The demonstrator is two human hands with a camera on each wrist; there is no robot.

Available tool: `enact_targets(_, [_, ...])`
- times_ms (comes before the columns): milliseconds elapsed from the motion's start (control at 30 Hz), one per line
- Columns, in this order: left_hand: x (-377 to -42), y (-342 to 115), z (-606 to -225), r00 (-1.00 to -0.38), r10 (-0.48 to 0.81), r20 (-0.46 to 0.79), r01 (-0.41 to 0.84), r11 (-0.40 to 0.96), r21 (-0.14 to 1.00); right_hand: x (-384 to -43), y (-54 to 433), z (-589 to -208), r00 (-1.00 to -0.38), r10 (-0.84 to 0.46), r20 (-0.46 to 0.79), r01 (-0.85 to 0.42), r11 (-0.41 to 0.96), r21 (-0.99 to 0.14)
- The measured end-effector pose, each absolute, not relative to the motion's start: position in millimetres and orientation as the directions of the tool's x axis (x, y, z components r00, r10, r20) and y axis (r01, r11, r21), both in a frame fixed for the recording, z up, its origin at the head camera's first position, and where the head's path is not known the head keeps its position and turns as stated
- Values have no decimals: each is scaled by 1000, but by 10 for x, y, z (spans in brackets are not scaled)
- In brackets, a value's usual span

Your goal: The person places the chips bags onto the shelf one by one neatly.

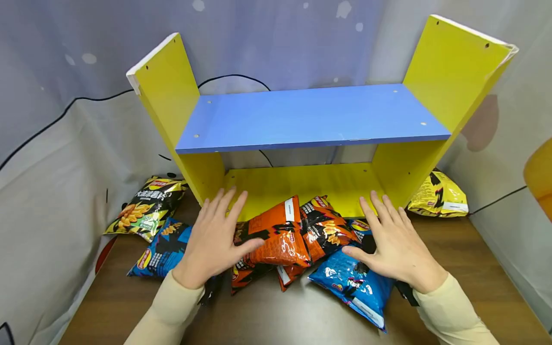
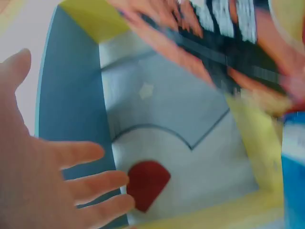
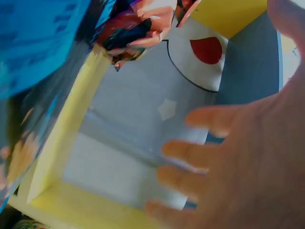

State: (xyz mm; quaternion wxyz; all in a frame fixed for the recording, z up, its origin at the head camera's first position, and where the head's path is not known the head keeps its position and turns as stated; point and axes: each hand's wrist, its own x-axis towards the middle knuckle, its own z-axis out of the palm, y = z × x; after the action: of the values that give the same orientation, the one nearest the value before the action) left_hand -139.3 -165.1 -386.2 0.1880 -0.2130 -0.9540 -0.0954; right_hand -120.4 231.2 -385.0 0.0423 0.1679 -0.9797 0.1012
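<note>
Both hands are spread with straight fingers and grip nothing. My left hand [image 1: 215, 235] hovers by the left end of a pile of chip bags, its thumb overlapping an orange chip bag [image 1: 276, 239] in the head view. A second orange chip bag [image 1: 325, 225] leans beside that one. My right hand [image 1: 394, 239] is held over the upper edge of a blue chip bag [image 1: 355, 282]. Left of my left hand lies another blue chip bag [image 1: 161, 249]. In both wrist views the fingers [image 2: 95, 186] and fingers [image 3: 190, 155] stand apart in front of the shelf's lower opening.
Behind the bags stands a yellow shelf unit with a blue board [image 1: 310, 117] across it. A black-and-yellow chip bag [image 1: 148, 206] lies left of it, a yellow chip bag [image 1: 440, 196] at its right. A black cable [image 1: 64, 112] runs along the curtain. All stands on a brown table [image 1: 276, 321].
</note>
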Motion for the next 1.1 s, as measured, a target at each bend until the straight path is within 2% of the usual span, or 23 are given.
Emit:
enact_targets(233, [-1576,-1906,-3728,-710,219,669,461,863,206,-1150,2569,-3984,-850,-491,189,-525,819,-232])
enact_targets(367, [-1682,-2048,-3714,-642,116,757,485,827,285,-1101,2772,-4150,-774,-588,237,-631,748,-206])
enact_targets(433, [-1722,-2099,-3726,-630,61,774,493,801,338,-1082,2864,-4224,-730,-632,260,-680,710,-183])
enact_targets(567, [-1780,-2177,-3765,-647,-60,761,477,747,464,-1052,2991,-4343,-658,-701,274,-747,655,-119])
enact_targets(767, [-1875,-2264,-3863,-709,-189,679,448,623,641,-1004,3024,-4475,-645,-739,197,-759,649,-51])
enact_targets(867, [-1922,-2305,-3931,-744,-193,639,439,579,687,-974,2986,-4524,-655,-738,162,-748,663,-8])
enact_targets(1100, [-1998,-2354,-4063,-798,-143,586,417,571,707,-891,2866,-4582,-670,-728,149,-728,683,64])
